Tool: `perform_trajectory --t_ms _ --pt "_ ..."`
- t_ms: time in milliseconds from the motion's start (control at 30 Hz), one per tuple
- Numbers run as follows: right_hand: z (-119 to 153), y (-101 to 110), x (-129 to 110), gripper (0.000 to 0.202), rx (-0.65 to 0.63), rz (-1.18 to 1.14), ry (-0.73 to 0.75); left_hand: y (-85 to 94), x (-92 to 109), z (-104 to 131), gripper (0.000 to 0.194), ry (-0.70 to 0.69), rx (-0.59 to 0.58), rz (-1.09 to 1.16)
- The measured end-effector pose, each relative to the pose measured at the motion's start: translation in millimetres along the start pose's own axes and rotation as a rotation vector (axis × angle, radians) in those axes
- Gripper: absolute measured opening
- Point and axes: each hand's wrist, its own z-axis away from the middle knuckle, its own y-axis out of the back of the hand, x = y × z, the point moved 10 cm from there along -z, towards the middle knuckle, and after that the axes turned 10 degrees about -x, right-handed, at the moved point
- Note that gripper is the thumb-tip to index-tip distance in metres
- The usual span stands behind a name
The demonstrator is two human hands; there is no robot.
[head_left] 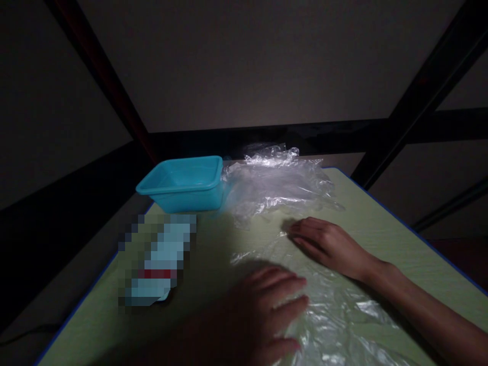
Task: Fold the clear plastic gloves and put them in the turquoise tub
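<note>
A clear plastic bag [335, 315] is spread flat on the table in front of me, wrinkled and shiny. My left hand [270, 305] is over its left part, fingers spread apart, palm down; its near side is dark and blurred. Toward the bag's far edge, my right hand [326, 241] rests low with its fingers stretched forward and close together. The fingertips touch the table or the film there, and no grip on it shows. Behind both hands lies a loose heap of more clear plastic bags [278, 185].
A turquoise plastic basin [183, 190] stands at the back left, against the heap. Nearer on the left lies a pale blue, flat object [168, 249], blurred by pixelation. The pale green table [206, 254] has a blue edge, with a wall [263, 66] behind it.
</note>
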Motion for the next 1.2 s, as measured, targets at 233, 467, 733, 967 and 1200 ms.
perform_trajectory --t_ms 233,467,733,967,1200 --pt "-1.8 -2.3 26.1 0.041 0.084 -0.226 -0.106 14.6 -108.5 37.9 0.027 0.608 0.274 0.161" --pt "-2.6 -17.7 46.5 0.048 0.118 -0.594 -0.227 7.0 -125.3 42.1 0.022 0.754 0.235 0.367" --pt "-3.7 -20.7 45.7 0.039 0.133 -0.798 -0.218 2.0 -133.7 42.2 0.010 0.770 0.295 0.588" --pt "-2.3 -15.7 50.0 0.027 0.178 -0.809 -0.264 6.6 -132.1 39.0 0.011 0.781 0.296 0.607" --pt "6.3 10.7 55.4 0.018 0.361 -0.676 -0.315 8.2 -133.0 41.6 0.010 0.799 0.335 0.598"
